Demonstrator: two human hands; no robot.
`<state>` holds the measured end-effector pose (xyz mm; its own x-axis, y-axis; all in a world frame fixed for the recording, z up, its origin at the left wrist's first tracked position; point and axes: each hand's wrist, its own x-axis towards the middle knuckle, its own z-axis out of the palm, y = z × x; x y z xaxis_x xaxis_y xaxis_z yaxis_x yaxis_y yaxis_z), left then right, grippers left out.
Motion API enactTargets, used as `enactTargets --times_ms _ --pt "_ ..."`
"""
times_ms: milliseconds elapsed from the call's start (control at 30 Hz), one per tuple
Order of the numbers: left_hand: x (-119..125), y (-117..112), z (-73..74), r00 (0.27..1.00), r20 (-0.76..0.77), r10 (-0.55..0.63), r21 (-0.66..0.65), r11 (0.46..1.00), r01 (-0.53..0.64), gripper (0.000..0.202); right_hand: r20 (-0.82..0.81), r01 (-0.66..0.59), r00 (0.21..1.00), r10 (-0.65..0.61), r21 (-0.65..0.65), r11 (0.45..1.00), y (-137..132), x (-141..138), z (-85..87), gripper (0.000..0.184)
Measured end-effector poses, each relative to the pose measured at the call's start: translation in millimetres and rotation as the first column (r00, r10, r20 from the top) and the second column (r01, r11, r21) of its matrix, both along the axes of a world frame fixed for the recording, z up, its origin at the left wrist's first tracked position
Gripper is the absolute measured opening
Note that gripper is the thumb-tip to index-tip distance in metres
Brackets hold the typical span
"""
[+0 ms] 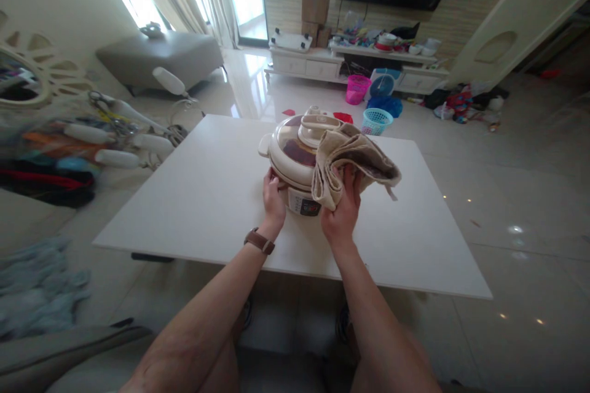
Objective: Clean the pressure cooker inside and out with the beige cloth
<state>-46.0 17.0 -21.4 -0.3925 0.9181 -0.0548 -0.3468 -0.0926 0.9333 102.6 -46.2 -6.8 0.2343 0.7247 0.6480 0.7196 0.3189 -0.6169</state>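
A cream electric cooking pot (295, 163) with a lidded top and a front control label stands near the middle of the white table (193, 209). Against the pot's lower left side rests my left hand (275, 199), its fingers curled under the rim and partly hidden. My right hand (343, 206) grips a beige cloth (336, 163) with a brown underside, bunched over the right part of the pot. The cloth covers that side of the lid and the pot's right handle.
Beyond the table stand a pink basket (357, 89) and a light blue basket (377, 121) on the floor. A white TV cabinet (318, 67) loaded with clutter runs along the far wall. Left of the table is a floor lamp (152, 144) with several white shades.
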Motion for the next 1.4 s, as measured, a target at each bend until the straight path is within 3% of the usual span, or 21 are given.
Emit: enactTargets --times_ms 200,367,500,600,700,800,900,1000,1167,1233,1400 --pt "-5 0 2.8 0.998 0.013 -0.054 -0.002 0.999 0.054 0.043 -0.078 0.078 0.994 -0.075 0.038 0.996 42 34 25.7 0.057" --pt "-13 -2 6.2 0.988 0.038 -0.152 0.004 0.988 0.152 0.043 -0.046 0.100 0.993 -0.107 -0.128 0.987 77 53 61.4 0.050" --pt "-16 -3 11.1 0.983 0.061 -0.174 -0.015 0.984 0.176 0.042 0.146 0.109 0.986 -0.085 -0.166 0.980 53 25 69.2 0.054" --pt "-17 -2 15.2 0.983 0.080 -0.165 -0.046 0.985 0.169 0.039 0.341 0.157 0.934 -0.107 -0.123 0.980 19 -7 57.1 0.062" --pt "-19 -3 19.3 0.978 0.116 -0.171 -0.067 0.981 0.180 0.039 0.416 0.090 0.909 -0.035 -0.114 0.989 3 -14 43.4 0.064" --pt "-22 -5 23.5 0.972 0.149 -0.184 -0.088 0.976 0.198 0.039 0.231 0.010 0.973 0.002 -0.050 0.999 11 8 34.9 0.058" --pt "-23 -9 26.1 0.968 0.161 -0.195 -0.086 0.974 0.210 0.039 -0.123 0.026 0.992 -0.028 -0.015 1.000 17 24 25.0 0.059" --pt "-21 -11 25.2 0.970 0.154 -0.188 -0.066 0.978 0.200 0.040 -0.399 0.096 0.910 -0.111 -0.057 0.994 3 11 4.7 0.065" --pt "-14 -9 17.8 0.976 0.149 -0.160 -0.061 0.984 0.170 0.044 -0.499 0.028 0.862 -0.092 -0.135 0.991 -25 -26 -34.0 0.067" --pt "-8 -7 15.2 0.981 0.147 -0.127 -0.061 0.989 0.137 0.044 -0.572 0.071 0.809 -0.138 -0.137 0.988 -18 -28 -38.2 0.068" --pt "9 -2 12.2 0.990 0.142 -0.010 -0.061 0.998 0.019 0.043 -0.755 0.220 0.562 -0.337 -0.256 0.941 17 -2 -37.7 0.064"
